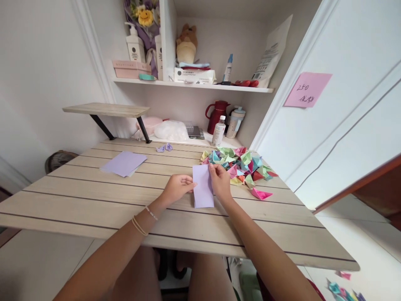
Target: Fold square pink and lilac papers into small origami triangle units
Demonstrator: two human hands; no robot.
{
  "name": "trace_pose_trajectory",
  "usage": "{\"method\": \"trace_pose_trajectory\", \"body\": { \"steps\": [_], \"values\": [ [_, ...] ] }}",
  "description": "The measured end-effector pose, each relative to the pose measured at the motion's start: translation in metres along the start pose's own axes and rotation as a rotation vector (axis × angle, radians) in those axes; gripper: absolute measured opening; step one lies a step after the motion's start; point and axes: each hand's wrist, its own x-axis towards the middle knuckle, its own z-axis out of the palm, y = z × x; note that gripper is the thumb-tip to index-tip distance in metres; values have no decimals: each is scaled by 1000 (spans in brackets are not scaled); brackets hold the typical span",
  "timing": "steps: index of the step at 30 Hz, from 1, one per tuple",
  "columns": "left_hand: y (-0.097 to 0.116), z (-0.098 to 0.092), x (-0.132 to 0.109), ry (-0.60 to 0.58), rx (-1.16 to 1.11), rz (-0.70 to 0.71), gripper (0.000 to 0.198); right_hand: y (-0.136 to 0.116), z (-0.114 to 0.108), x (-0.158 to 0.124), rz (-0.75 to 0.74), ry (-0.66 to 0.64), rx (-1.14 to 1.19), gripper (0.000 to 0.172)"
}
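Note:
A folded lilac paper sheet (203,187) lies on the wooden table (94,196) in front of me. My left hand (177,186) pinches its left edge with closed fingers. My right hand (220,181) holds its upper right edge, fingers curled on the paper. Just beyond my right hand lies a heap of folded coloured paper shapes (241,165), and a single pink one (261,194) sits apart at the right.
A stack of lilac sheets (123,163) lies at the left of the table, a small lilac folded piece (165,147) further back. Behind the table stand a red jug (216,115), a bottle (218,131) and a cup (234,121). A pink note (307,89) hangs on the right wall.

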Motion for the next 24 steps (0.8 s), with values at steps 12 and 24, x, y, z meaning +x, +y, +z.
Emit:
{"method": "trace_pose_trajectory", "body": {
  "steps": [12,24],
  "values": [
    [5,4,-4,56,-12,49,23,-5,-5,3,-187,-54,-435,28],
    [5,-6,2,128,-136,-6,27,-8,-12,6,8,-263,-176,47]
  ]
}}
